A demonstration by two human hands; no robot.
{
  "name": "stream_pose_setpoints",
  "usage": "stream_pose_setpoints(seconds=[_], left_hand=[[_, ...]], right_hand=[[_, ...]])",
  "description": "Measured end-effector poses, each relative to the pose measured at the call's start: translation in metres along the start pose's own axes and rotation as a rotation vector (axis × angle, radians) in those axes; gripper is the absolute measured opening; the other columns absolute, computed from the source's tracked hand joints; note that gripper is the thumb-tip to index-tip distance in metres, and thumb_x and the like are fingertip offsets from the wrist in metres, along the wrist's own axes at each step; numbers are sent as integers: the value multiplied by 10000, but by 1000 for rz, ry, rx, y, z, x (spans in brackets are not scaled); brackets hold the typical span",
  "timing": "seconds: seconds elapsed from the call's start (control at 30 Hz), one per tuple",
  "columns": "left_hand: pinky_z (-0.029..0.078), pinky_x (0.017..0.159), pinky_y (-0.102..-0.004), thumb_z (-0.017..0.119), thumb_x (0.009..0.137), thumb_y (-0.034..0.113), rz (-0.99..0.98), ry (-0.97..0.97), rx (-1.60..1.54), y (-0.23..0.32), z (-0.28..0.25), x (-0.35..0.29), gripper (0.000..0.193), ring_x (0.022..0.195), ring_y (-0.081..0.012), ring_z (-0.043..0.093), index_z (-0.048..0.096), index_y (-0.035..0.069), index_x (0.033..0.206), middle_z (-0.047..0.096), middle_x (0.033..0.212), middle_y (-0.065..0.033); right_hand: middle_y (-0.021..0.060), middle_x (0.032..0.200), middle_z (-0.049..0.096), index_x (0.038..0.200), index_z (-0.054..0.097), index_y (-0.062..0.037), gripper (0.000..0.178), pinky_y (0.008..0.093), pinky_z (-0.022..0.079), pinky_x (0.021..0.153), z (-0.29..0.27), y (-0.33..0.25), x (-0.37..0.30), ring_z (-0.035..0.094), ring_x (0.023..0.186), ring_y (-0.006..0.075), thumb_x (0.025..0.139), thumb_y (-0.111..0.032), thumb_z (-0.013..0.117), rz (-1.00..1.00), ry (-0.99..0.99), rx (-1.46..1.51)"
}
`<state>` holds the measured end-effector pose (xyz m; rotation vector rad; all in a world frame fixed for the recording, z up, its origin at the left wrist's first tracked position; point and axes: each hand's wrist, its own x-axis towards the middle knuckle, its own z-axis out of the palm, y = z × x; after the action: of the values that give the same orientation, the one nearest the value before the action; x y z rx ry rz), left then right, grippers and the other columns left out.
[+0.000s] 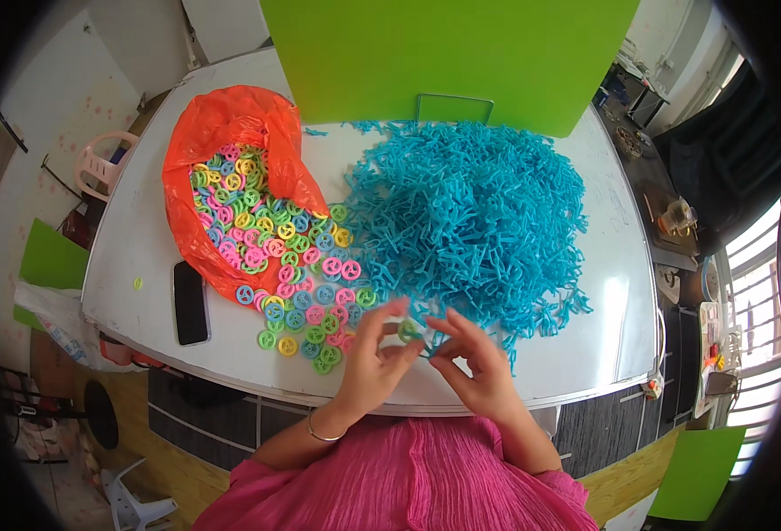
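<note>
Near the front edge of the white table, my left hand (375, 358) pinches a small green plastic wheel (408, 331) between thumb and fingers. Close beside it, my right hand (476, 367) is closed on a small blue plastic piece (428, 348), which meets the wheel or lies right by it; I cannot tell which. A big heap of blue forked plastic pieces (475, 221) rises beyond my right hand. To the left, pink, yellow, green and blue wheels (297, 301) spill out of an orange plastic bag (182, 177) toward my left hand.
A black phone (190, 303) lies on the white table (129, 257), left of the wheels. An upright green panel (452, 53) stands behind the blue heap, with a thin wire frame (455, 96) at its foot. A white stool (138, 500) is on the floor at lower left.
</note>
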<state>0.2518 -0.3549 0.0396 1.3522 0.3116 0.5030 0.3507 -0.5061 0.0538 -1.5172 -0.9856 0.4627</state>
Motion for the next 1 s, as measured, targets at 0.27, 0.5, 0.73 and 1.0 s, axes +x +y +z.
stream_pose_setpoints(seconds=[0.27,0.5,0.73,1.0], left_hand=[[577,736,-247,685,789,-35,196,-25,212,-21,14,-35,270,998,-196,577,609,35,1038,514,1056,-103],[454,784,-404,722,779,169,456,198,1237,13,-34,24,264,933,-246,535,646,78,1015,546,996,-90],[400,780,-392,730,745,200,334,171,1315,7,-45,36,201,861,-243,547,689,114,922,616,911,-24],[464,583,-350,682,820,135,427,320,1063,19,-41,41,112,643,-250,596,679,85,920,660,783,-77]], right_hand=[[147,1299,531,1033,692,-8,185,311,466,889,17,0,-25,568,1086,201,856,-35,644,288,134,174],[115,1196,581,1063,675,3,193,295,448,862,3,2,-21,593,999,199,903,-64,592,281,215,147],[89,1095,561,1103,646,18,265,242,419,683,-4,-15,-2,509,713,109,967,-160,504,405,-4,187],[97,938,613,1058,647,22,257,225,368,519,-12,-2,12,490,638,92,930,-127,482,564,188,622]])
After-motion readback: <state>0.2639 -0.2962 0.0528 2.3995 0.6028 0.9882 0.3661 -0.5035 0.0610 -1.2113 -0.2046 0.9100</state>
